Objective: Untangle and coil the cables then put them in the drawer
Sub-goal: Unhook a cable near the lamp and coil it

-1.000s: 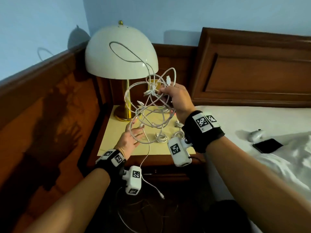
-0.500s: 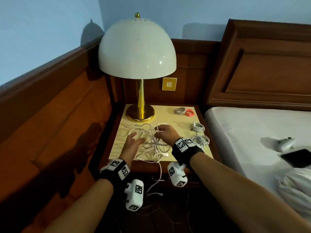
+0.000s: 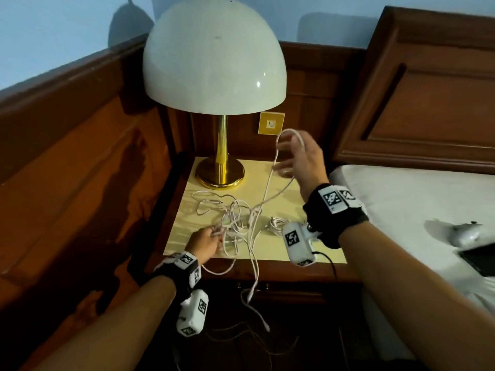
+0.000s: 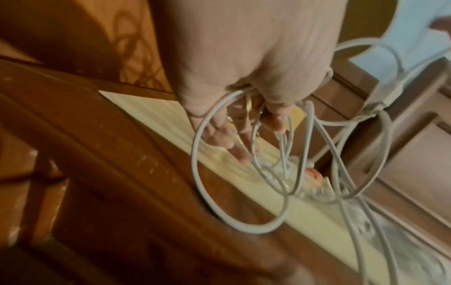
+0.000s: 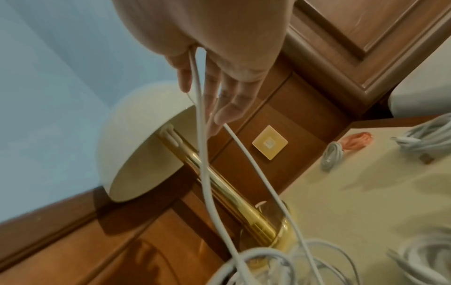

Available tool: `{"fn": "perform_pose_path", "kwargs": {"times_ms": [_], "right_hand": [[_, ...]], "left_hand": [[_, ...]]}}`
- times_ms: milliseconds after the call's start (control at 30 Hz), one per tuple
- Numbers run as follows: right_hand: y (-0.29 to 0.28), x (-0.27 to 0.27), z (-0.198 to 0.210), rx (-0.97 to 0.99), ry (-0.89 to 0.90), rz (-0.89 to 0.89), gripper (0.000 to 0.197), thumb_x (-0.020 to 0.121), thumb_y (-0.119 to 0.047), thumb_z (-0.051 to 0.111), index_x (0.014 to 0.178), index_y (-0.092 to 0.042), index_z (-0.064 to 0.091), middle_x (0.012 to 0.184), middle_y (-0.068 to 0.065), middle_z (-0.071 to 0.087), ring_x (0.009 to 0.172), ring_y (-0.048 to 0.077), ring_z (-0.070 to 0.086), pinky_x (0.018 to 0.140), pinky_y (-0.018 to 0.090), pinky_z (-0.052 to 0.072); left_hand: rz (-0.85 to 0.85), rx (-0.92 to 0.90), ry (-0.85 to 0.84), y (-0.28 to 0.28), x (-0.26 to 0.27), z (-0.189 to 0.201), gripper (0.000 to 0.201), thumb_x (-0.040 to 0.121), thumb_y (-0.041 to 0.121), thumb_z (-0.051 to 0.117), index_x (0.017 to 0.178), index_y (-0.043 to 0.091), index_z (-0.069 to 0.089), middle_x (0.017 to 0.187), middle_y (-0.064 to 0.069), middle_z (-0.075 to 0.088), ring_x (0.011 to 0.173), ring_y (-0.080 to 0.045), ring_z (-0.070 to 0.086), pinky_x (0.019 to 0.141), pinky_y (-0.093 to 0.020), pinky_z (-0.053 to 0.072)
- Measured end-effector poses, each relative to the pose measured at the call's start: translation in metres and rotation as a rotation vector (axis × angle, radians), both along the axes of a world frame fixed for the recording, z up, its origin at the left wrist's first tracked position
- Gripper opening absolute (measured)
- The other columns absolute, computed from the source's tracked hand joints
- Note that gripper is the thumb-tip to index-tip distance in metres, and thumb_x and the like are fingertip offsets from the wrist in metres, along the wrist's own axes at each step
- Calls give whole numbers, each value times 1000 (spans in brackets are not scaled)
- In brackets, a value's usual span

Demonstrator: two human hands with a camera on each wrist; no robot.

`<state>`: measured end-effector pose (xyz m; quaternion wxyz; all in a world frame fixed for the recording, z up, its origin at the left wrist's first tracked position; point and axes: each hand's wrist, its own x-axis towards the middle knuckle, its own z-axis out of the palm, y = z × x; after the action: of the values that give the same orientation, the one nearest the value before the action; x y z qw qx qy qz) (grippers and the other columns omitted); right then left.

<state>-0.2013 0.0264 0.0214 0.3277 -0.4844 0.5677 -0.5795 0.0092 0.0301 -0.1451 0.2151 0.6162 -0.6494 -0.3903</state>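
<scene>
A tangle of white cables (image 3: pixel 235 218) lies on the nightstand's yellow top (image 3: pixel 289 250). My left hand (image 3: pixel 214 235) rests at its near left side and grips several strands (image 4: pixel 253 135) between thumb and fingers. My right hand (image 3: pixel 290 153) is raised above the back right of the top. A loop of one white cable (image 3: pixel 278 145) hangs over its nearly straight fingers (image 5: pixel 219 92), and both strands (image 5: pixel 202 154) run down into the tangle. One cable end (image 3: pixel 263 322) dangles over the front edge. The drawer front (image 3: pixel 294 293) below is in shadow.
A white dome lamp (image 3: pixel 214 54) on a brass base (image 3: pixel 219 172) stands at the back left. Coiled cables lie to the right: a grey one (image 5: pixel 329 154), an orange one (image 5: pixel 358 140), white ones (image 5: pixel 424 138). The bed (image 3: pixel 401 199) with a phone (image 3: pixel 479 261) lies right.
Both hands were down on the tangle half a second ago. My right hand has since risen toward the back right, drawing a loop of cable up; my left hand stays on the tangle.
</scene>
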Motion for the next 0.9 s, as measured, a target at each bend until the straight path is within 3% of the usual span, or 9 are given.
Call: {"fn": "perform_pose_path", "kwargs": {"times_ms": [100,167,333,433,500,567,667,800,900], "right_hand": [[-8,-12,10,-86,-61,-58,27,105,-25,30,111,-24,56,114,6,64,79,29,68,51,26,50],[-11,-19,4,-72,-66,-66,27,105,-23,30,113,-24,56,115,5,63,85,29,68,54,28,53],[-9,-21,-42,303,145,-40,25,100,-20,37,116,-22,57,97,11,67,56,22,63,45,22,40],[-4,-24,-63,505,-31,-123,31,93,-2,31,116,-14,49,68,14,64,37,20,47,37,15,25],[0,-29,-73,524,-107,-204,34,91,2,31,119,-11,46,64,15,61,41,21,48,36,17,29],[3,-30,-79,497,-136,-221,39,90,4,40,124,-13,44,74,15,62,53,24,58,41,23,41],[4,-30,-84,532,-21,-186,49,85,-4,58,132,-12,46,102,18,62,82,30,64,67,37,55],[13,-21,-78,648,675,-136,55,77,-33,66,130,-23,56,135,14,49,124,36,44,104,42,39],[20,-2,-60,513,796,-69,58,79,-34,69,134,-26,52,141,13,40,129,36,35,106,40,30]], "left_hand": [[274,100,347,-27,10,25,29,100,20,43,76,12,56,69,-11,66,49,-18,62,36,-20,35],[344,46,489,-43,13,49,32,95,10,42,64,8,51,50,-8,61,40,-17,56,36,-19,31],[421,-166,861,-65,7,140,32,100,10,36,71,12,48,44,2,59,41,-9,58,43,-19,36],[472,-252,1063,-66,7,172,25,100,9,36,81,14,52,67,-1,67,53,-10,62,49,-17,40],[430,-181,952,-62,8,166,19,100,11,39,96,16,56,92,-1,66,69,-13,65,59,-21,46],[366,-68,610,-61,13,137,21,101,19,39,114,21,55,113,-4,62,93,-25,65,80,-38,53],[328,-22,126,-54,26,101,33,97,21,39,122,10,58,122,-28,58,111,-44,57,94,-50,46],[411,5,424,-35,29,104,30,97,10,43,115,11,67,88,-11,66,84,-32,64,60,-29,49],[296,-12,589,-21,18,134,31,97,4,44,117,10,66,100,-7,66,80,-24,67,59,-20,44]]}}
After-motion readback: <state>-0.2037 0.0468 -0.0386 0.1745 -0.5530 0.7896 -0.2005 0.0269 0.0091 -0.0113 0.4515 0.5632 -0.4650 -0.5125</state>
